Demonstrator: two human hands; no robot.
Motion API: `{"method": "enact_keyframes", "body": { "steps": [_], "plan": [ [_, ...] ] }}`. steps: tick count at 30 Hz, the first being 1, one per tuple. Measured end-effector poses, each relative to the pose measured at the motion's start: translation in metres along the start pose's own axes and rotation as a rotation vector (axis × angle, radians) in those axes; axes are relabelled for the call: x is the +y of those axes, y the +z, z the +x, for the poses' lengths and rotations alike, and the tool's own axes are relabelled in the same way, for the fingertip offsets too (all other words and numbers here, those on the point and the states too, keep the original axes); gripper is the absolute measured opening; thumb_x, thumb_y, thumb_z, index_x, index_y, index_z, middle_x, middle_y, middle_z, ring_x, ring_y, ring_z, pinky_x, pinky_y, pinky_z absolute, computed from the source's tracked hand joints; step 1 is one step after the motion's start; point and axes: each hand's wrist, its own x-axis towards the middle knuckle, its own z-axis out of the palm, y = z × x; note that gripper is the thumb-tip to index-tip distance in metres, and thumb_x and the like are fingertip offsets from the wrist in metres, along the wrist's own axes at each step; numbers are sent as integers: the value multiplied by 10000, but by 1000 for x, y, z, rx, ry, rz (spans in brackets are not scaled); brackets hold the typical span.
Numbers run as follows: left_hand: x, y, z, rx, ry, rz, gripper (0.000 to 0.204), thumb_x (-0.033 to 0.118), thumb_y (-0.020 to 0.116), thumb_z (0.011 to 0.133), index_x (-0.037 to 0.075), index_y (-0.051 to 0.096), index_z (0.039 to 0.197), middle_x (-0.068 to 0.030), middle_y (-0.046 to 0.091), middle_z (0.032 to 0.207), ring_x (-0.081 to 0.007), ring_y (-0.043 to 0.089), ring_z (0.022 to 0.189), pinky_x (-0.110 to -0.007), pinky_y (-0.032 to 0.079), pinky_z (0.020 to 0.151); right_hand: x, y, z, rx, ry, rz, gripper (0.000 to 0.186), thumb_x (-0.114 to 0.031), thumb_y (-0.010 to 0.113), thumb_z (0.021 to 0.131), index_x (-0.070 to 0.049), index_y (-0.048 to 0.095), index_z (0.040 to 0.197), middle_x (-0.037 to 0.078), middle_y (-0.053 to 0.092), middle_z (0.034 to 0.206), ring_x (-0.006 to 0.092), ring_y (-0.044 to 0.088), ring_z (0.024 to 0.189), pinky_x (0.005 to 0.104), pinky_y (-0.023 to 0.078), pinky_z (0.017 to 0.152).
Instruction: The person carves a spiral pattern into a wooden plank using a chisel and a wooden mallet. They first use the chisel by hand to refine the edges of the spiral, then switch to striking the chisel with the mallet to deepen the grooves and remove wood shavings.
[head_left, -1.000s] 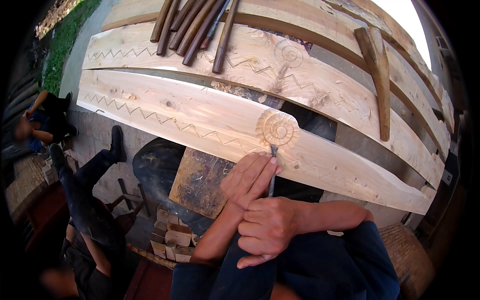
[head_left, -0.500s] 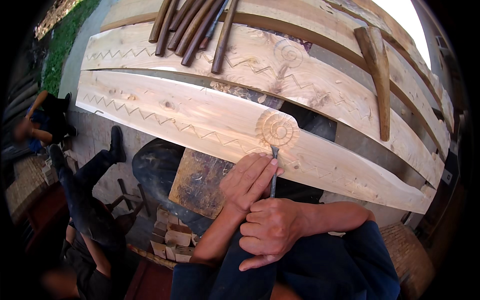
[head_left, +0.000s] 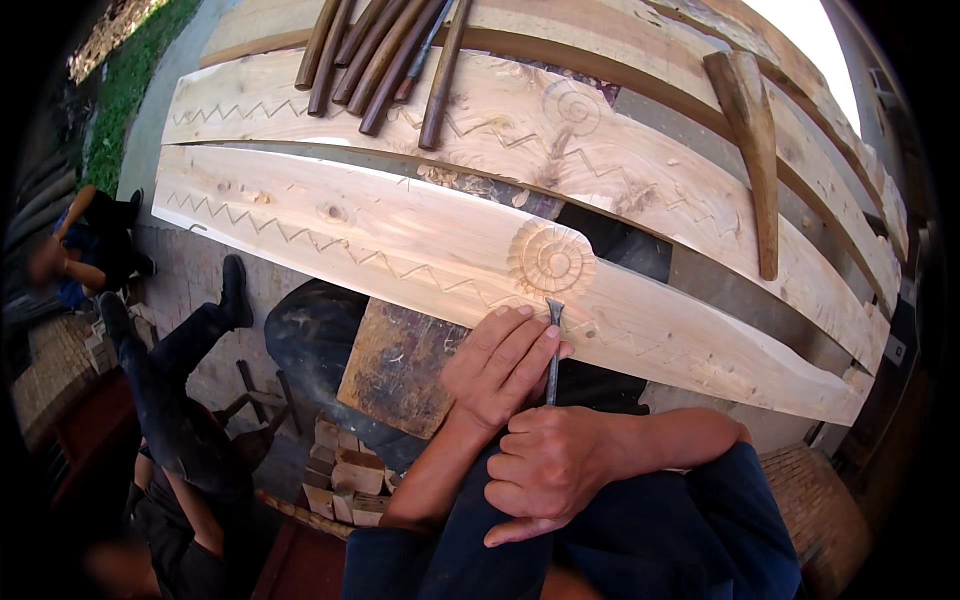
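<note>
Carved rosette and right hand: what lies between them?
In the head view, the chisel, with the left hand touching it, and some plank lie between right hand and rosette.

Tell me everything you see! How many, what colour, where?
Carved board: one, pale, centre
Round carving: one, pale, on that board
Chisel: one, grey, tip below the carving
Second board: one, pale, beyond the first
Wooden handles: at least six, brown, top
Wooden club: one, brown, across boards, right
Farther planks: several, pale, top
Stained panel: one, brown, partly under the carved board
Wood blocks: several, pale, lower left
Other people: two, dark and blue clothes, left
Grass: one patch, green, upper left
Wearer's clothing: some, dark blue, bottom
Left hand: one, bare, at the chisel's shaft
Right hand: one, bare, gripping the chisel lower down
</note>
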Motion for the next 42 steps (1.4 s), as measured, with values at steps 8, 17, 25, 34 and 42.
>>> {"method": "enact_keyframes", "body": {
  "steps": [8, 17, 25, 34, 42],
  "plan": [
    [3, 5, -2, -30, 6, 31, 340, 122, 966, 851, 83, 835, 1162, -79, 826, 1114, -285, 800, 1100, -446, 657, 1008, -1, -4, -6, -46, 27, -56, 637, -512, 850, 937, -127, 435, 645, 5, 406, 631, 175, 465, 506, 339, 394, 507],
    [4, 6, -2, -32, 4, 43, 332, 112, 965, 855, 65, 836, 1157, -88, 826, 1108, -292, 805, 1083, -447, 656, 1006, 7, 1, -8, -37, -6, -18, 627, -500, 846, 941, -129, 437, 643, 8, 421, 634, 183, 482, 521, 340, 405, 522],
    [2, 5, -3, 2, -23, -25, 328, 85, 957, 861, 46, 827, 1160, -110, 818, 1081, -321, 820, 1047, -461, 670, 983, 3, -1, -2, -45, -41, -37, 627, -509, 835, 952, -132, 439, 645, 3, 410, 635, 180, 479, 522, 335, 398, 522],
    [2, 4, -2, -31, -16, 7, 335, 87, 965, 848, 50, 835, 1155, -111, 816, 1086, -316, 817, 1066, -456, 667, 998, 2, -6, -4, -67, 29, 6, 620, -507, 842, 938, -114, 459, 650, 29, 464, 639, 216, 536, 537, 361, 445, 540],
    [1, 5, -2, -1, -16, -2, 323, 58, 949, 859, 28, 823, 1155, -154, 816, 1099, -343, 821, 1030, -468, 679, 964, 8, 1, 0, -6, -36, 10, 618, -501, 833, 956, -132, 438, 657, 8, 421, 649, 182, 486, 535, 342, 399, 537]
  ]
}}
